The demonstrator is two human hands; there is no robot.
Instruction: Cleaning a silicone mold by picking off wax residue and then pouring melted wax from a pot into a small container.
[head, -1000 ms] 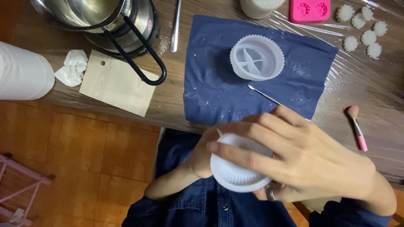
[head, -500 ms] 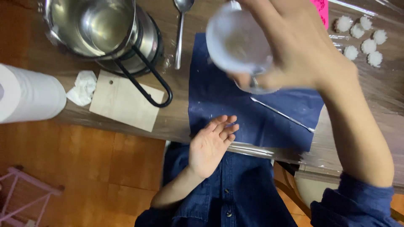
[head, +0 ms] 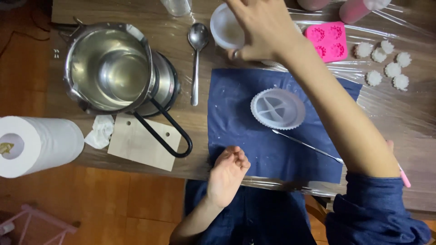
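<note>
The right hand (head: 263,29) grips the white mould cup (head: 225,31) beyond the blue cloth (head: 272,131); it should stay level. The left hand (head: 227,174) rests loosely curled, empty.

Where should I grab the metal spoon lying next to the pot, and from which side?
Take the metal spoon by the lower half of its straight, slim handle, coming from above and from the near table edge. It lies flat, bowl pointing away, handle toward you. The pot crowds its left side, and the right hand with the white cup sits near its bowl, so the handle end looks freest.
</note>
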